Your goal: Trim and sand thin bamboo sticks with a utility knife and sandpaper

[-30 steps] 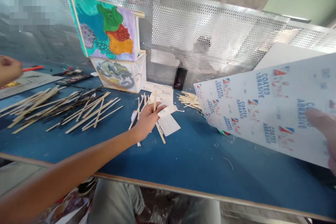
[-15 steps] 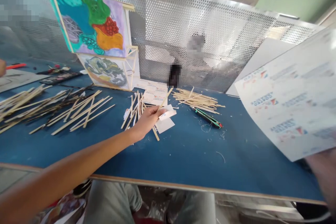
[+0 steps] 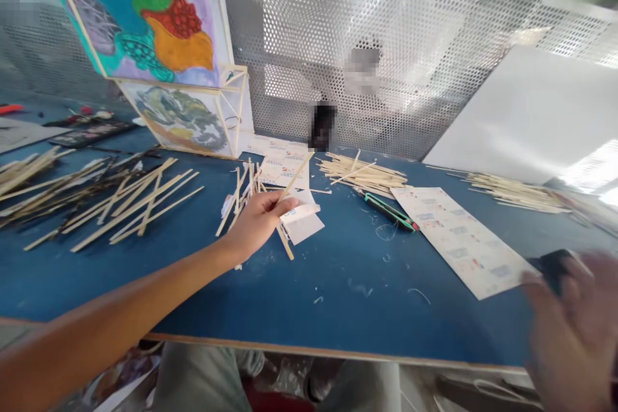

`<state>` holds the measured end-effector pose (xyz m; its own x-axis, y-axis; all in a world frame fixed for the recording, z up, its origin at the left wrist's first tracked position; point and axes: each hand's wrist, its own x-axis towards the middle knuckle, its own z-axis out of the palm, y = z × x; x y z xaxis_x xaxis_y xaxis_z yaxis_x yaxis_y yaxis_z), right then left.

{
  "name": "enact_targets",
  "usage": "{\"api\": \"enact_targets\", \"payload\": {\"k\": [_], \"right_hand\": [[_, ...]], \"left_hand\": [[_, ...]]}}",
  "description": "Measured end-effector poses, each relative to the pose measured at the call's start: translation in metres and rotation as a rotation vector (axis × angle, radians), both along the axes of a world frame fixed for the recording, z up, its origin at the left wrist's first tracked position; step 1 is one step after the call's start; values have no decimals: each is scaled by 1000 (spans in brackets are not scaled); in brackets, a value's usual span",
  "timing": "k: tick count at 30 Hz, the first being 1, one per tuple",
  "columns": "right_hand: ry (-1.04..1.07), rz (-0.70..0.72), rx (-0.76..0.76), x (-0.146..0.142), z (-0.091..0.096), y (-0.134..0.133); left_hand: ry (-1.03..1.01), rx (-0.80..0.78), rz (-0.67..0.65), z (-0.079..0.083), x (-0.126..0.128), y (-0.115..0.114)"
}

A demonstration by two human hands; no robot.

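My left hand [image 3: 263, 215] is closed on a thin wooden stick [image 3: 299, 174] between thumb and fingers. White card pieces [image 3: 306, 229], one folded up, lie just under and beside the thumb. Another stick [image 3: 286, 244] slants out below the card. At the right edge my right hand [image 3: 570, 328] is smeared by motion, so its grip is unclear. Its fingertips are near the lower right corner of a printed white sheet [image 3: 458, 238] that looks flat on the table. A dark object [image 3: 554, 265], blurred, is by these fingers.
A green and black cutter [image 3: 390, 211] lies by a pile of sticks [image 3: 364, 174]. More sticks [image 3: 140, 206] spread at left, others [image 3: 516, 193] at right. A painted panel structure [image 3: 178, 119] and a white board [image 3: 521, 116] stand near the perforated metal screen [image 3: 415, 77].
The printed sheet, raised at the right before, is now down on the table. My right hand has come further into view. My left hand keeps the stick; the view has shifted slightly.
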<state>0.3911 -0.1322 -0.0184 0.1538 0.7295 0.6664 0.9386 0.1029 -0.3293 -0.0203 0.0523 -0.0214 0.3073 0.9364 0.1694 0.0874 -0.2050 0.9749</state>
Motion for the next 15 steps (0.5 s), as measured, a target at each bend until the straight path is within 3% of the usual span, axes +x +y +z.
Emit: {"api": "enact_targets", "payload": {"k": [1, 3, 4, 6, 8, 11, 15], "right_hand": [[-22, 40, -23, -16, 1, 9], [-146, 353, -412, -44, -3, 40], [-194, 424, -557, -56, -7, 60], [-252, 397, -680, -71, -18, 93], [-245, 361, -711, -82, -27, 103], [-244, 371, -707, -103, -34, 65], [-365, 403, -486, -148, -57, -29]], "left_hand": [[1, 9, 1, 1, -1, 1], [4, 33, 3, 1, -3, 2], [8, 45, 2, 0, -4, 3], [17, 69, -3, 0, -4, 3], [23, 92, -9, 1, -4, 2], [26, 126, -19, 4, -5, -2], [29, 160, -29, 8, -6, -7]]}}
